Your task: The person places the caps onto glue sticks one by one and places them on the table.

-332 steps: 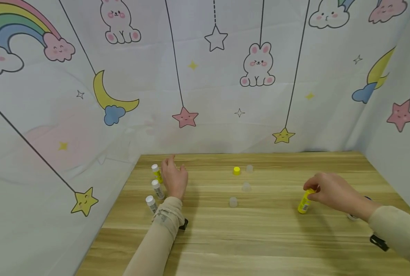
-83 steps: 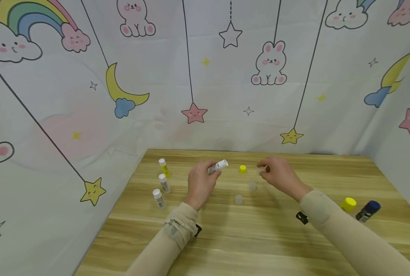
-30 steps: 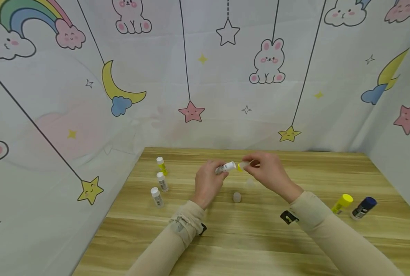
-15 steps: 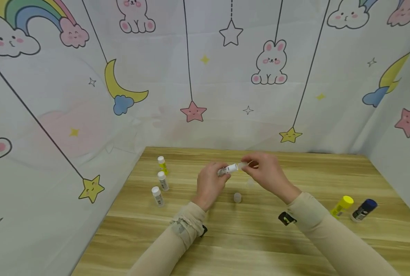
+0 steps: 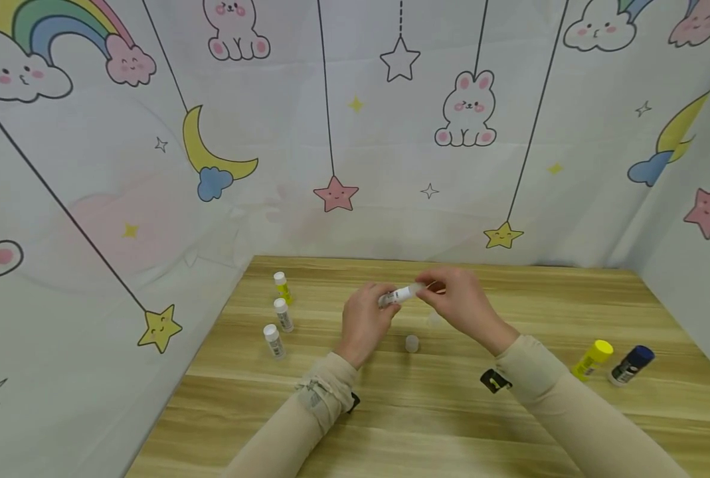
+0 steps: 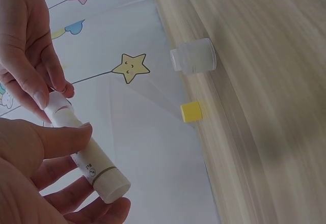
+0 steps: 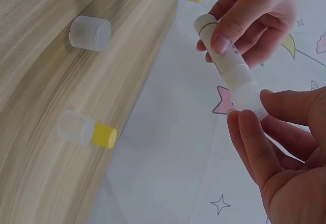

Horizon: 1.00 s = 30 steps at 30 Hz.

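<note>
Between my two hands a white glue stick [image 5: 395, 296] is held tilted above the table. My left hand [image 5: 363, 322] grips its body, thumb on one side and fingers on the other, as the left wrist view shows. My right hand [image 5: 462, 302] pinches a translucent cap [image 7: 247, 98], which sits over the stick's end; whether it is fully pressed on I cannot tell. On the wood below are two more translucent caps [image 5: 412, 343]. A yellow cap [image 6: 191, 111] shows in both wrist views but is hidden behind my right hand in the head view.
Standing along the left are a yellow glue stick with a white top [image 5: 282, 287] and two white glue sticks [image 5: 274, 341]. At the right stand a yellow-capped glue stick [image 5: 594, 360] and a dark-blue-capped one [image 5: 631, 365]. A printed cloth [image 5: 384, 219] hangs behind the table.
Earlier my right hand let go of the yellow glue stick at the right and took a translucent cap off the table. Within the last second the cap has met the white glue stick's end.
</note>
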### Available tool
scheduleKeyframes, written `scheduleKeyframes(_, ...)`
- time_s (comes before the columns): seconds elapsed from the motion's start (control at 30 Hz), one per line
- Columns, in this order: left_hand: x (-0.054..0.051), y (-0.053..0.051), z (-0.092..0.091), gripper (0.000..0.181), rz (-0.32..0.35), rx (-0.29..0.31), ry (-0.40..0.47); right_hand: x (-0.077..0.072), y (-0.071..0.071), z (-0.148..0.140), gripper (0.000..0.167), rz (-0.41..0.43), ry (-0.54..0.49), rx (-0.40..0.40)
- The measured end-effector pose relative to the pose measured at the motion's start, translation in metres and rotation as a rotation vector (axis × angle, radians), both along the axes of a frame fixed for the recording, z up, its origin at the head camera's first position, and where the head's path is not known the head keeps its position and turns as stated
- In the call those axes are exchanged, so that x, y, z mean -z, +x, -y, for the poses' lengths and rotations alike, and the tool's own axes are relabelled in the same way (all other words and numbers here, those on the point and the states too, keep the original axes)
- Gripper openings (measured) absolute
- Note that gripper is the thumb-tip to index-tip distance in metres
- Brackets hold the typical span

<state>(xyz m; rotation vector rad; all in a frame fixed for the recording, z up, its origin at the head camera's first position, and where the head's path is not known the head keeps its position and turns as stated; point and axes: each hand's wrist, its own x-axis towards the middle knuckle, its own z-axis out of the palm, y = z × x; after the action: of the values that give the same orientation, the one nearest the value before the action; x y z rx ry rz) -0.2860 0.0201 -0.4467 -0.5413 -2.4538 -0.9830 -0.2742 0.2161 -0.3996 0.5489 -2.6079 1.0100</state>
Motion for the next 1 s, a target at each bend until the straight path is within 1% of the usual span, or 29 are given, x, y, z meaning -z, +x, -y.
scheduleKeyframes(0.17, -0.0015, -0.0005, -0.0009, 0.026, -0.009, 0.001, -0.011, -0.0009, -0.0002, 0.0004, 0.022, -0.002, -0.011, -0.005)
scheduleKeyframes(0.53, -0.0043, 0.001, -0.0032, 0.026, -0.026, 0.005, -0.01, 0.0003, -0.0011, 0.0006, 0.021, -0.017, 0.002, 0.003)
scheduleKeyframes(0.8, -0.0018, 0.0021, -0.0039, 0.026, -0.015, -0.001, -0.001, 0.0004, 0.0004, 0.0011, 0.02, -0.012, -0.002, 0.001)
scheduleKeyframes(0.9, -0.0014, 0.003, -0.0044, 0.025, -0.023, 0.003, 0.0, 0.0013, 0.0001, 0.0017, 0.019, -0.007, -0.005, -0.001)
scheduleKeyframes(1.0, 0.0007, 0.0046, -0.0047, 0.025, -0.014, 0.009, -0.002, 0.0041, 0.0001, 0.0021, 0.019, 0.014, -0.013, -0.005)
